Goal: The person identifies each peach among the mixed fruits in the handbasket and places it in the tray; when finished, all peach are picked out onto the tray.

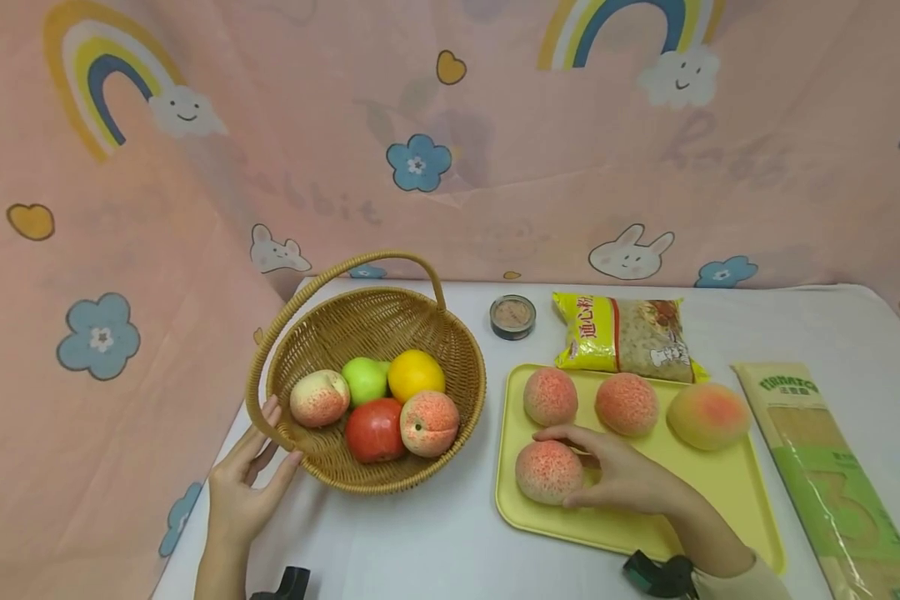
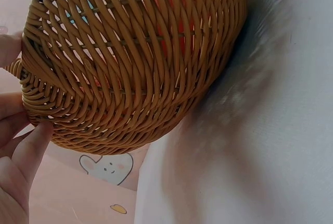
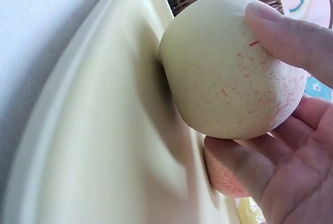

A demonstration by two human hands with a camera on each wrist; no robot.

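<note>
My right hand (image 1: 622, 475) grips a pink-speckled peach (image 1: 547, 473) at the left side of the yellow tray (image 1: 690, 500). In the right wrist view, thumb and fingers wrap that peach's pale side (image 3: 223, 73), low over the tray; contact with the tray is unclear. My left hand (image 1: 243, 492) holds the wicker basket (image 2: 125, 62) by its left rim, near the handle's foot. Inside the basket lie two peaches, a green fruit (image 1: 364, 381), a yellow orange (image 1: 416, 377) and a red apple (image 1: 375, 431).
On the tray are two more round peaches (image 1: 550, 396) and a larger yellow-pink mango-like fruit (image 1: 708, 416). Behind it lie a yellow pasta bag (image 1: 622, 333) and a small round tin (image 1: 512, 317). A long green noodle packet (image 1: 832, 483) lies right of the tray.
</note>
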